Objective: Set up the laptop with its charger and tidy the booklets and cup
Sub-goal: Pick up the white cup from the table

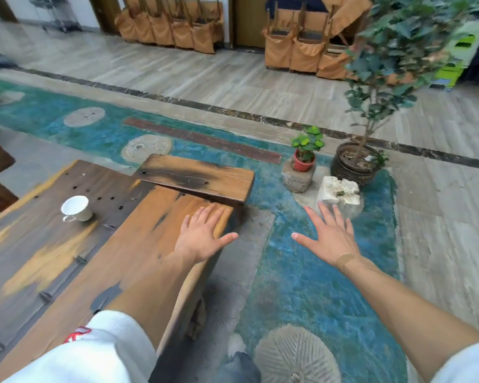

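A white ceramic cup (pixel 76 208) stands on the dark wooden table (pixel 33 244), well left of the left hand (pixel 202 236), whose spread fingers lie over the orange plank bench's (pixel 138 258) far edge. The right hand (pixel 329 236), fingers splayed, hovers above teal floor (pixel 302 286), holding nothing.

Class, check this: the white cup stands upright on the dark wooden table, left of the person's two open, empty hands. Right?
Not quite. The head view shows the white cup lying tipped on its side, not upright. It is on the dark wooden table, left of the open, empty left hand and right hand.
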